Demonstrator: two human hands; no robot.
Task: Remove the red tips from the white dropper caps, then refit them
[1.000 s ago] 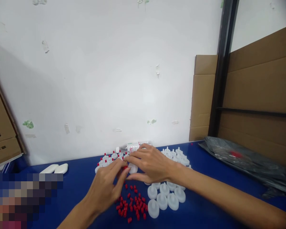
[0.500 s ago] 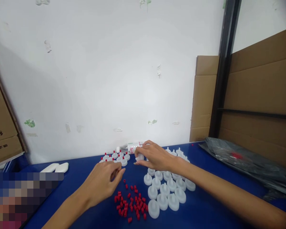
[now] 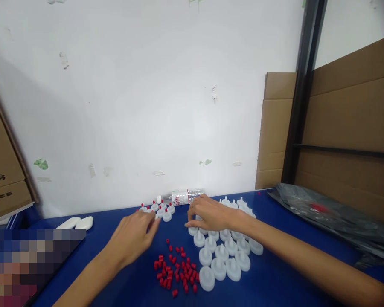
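My left hand (image 3: pixel 135 236) is closed, fingers curled and thumb near the index finger. Its fingertips hover by a small group of white spout caps with red tips (image 3: pixel 167 215); what they hold, if anything, is hidden. My right hand (image 3: pixel 209 214) curls its fingers and thumb round a white spout cap (image 3: pixel 199 217) at the far left edge of the larger group, partly hidden by the hand. Several white spout caps without red tips (image 3: pixel 222 252) stand upright in rows below and behind that hand. Loose small red tip caps (image 3: pixel 176 273) lie scattered between my forearms.
A clear plastic bottle with a label (image 3: pixel 181 197) lies on its side against the wall. Two white oval objects (image 3: pixel 84 223) rest at the left of the blue table (image 3: pixel 115 281). Grey plastic sheeting (image 3: pixel 326 213) covers the right side, beside cardboard (image 3: pixel 352 106) and a dark metal post (image 3: pixel 299 94).
My right hand has moved right and down, from beside the bottle to the left edge of the white caps. My left hand has shifted slightly left, towards the red-tipped group.
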